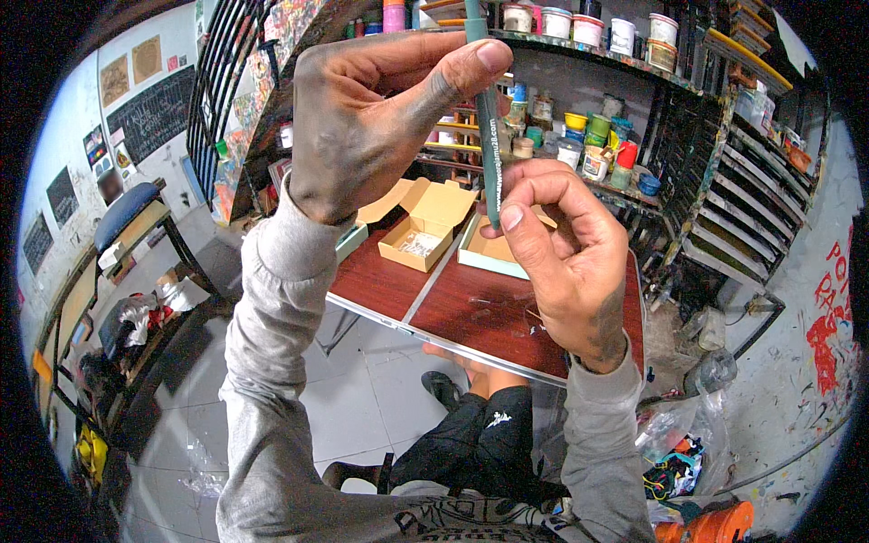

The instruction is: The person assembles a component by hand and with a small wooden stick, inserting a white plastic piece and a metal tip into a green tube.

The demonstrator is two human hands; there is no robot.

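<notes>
A slim dark green pen (491, 154) with pale print along its barrel is held upright before me, high over the table. My left hand (376, 118) pinches its upper part between thumb and fingers. Lower down, my right hand (575, 258) closes thumb and forefinger at the pen's bottom end. Beneath and behind the hands, an open cardboard box (396, 252) holds small white pieces. Beside it, another open box (493, 262) with a pale green outer side is partly covered by my right hand. A third box (351, 240) shows only partly, behind my left wrist.
The reddish-brown folding table (376, 294) has a metal edge. Paint pots (587, 30) and jars line the back shelves. A slatted rack (742, 217) stands right, above a plastic bag (688, 443). At left is a bench (136, 226) with clutter.
</notes>
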